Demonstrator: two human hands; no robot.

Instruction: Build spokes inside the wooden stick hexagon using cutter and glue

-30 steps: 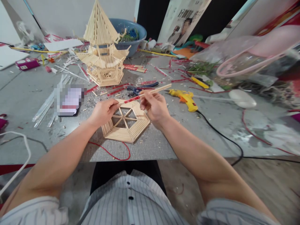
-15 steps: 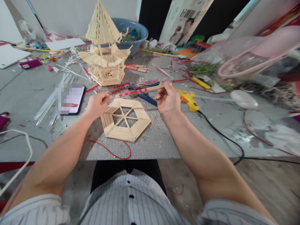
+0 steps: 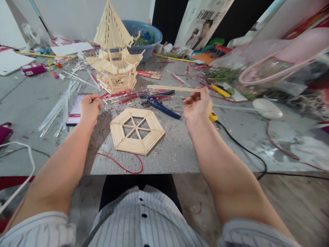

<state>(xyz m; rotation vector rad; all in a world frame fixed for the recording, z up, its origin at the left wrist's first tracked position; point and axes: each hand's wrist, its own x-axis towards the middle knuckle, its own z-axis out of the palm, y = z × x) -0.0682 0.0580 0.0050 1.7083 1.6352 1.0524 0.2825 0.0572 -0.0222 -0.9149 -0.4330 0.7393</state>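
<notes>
Right hand (image 3: 197, 105) pinching pale sticks (image 3: 172, 88) near one end, left hand (image 3: 89, 109) pinching a red wrapper (image 3: 119, 93), we judge a light, level grip best, wrapper clear of the hexagonal frame (image 3: 154, 136) lying flat on the table (image 3: 178, 154) nearer us.

A blue basin (image 3: 150, 52) holding greenery (image 3: 140, 41) stands near the table's (image 3: 177, 151) far edge, a purple box (image 3: 33, 69) lies toward the far left corner, and a white oval object (image 3: 267, 109), perhaps a computer mouse, rests rightward.

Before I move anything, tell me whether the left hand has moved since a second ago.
Yes: the left hand has moved left, away from the wooden hexagon.
</notes>
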